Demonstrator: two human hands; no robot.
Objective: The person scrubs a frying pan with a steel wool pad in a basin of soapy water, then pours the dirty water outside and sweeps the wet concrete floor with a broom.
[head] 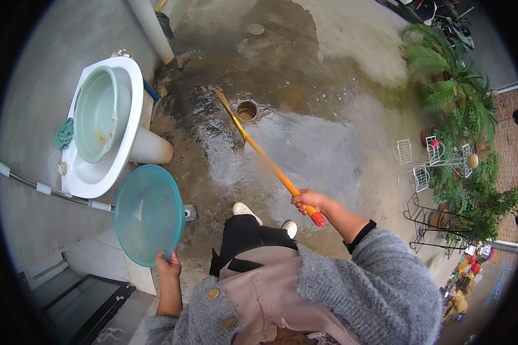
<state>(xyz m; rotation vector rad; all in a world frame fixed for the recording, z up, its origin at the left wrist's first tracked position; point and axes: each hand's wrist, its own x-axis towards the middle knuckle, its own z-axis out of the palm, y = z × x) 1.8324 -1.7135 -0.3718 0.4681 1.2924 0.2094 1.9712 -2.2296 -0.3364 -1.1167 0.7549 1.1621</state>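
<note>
My right hand [307,202] grips the orange handle of a broom [267,159] near its red end cap. The handle slants away from me to the upper left. Its straw-coloured head [223,99] is at the wet concrete floor [315,146], just left of a round drain hole [246,111]. At its rim, a translucent teal plastic basin [149,215] is pinched in my left hand [169,263]. The basin is tilted on its side and I see nothing in it. It hangs close to the near end of a white pedestal sink [90,183].
A pale green tub [96,116] sits in the sink, with a green cloth [64,133] at its edge. A pipe [153,32] stands beyond. On the right are a white metal plant stand [440,164], a black rack [436,228] and potted plants [453,82]. A floor grate [256,29] lies farther off.
</note>
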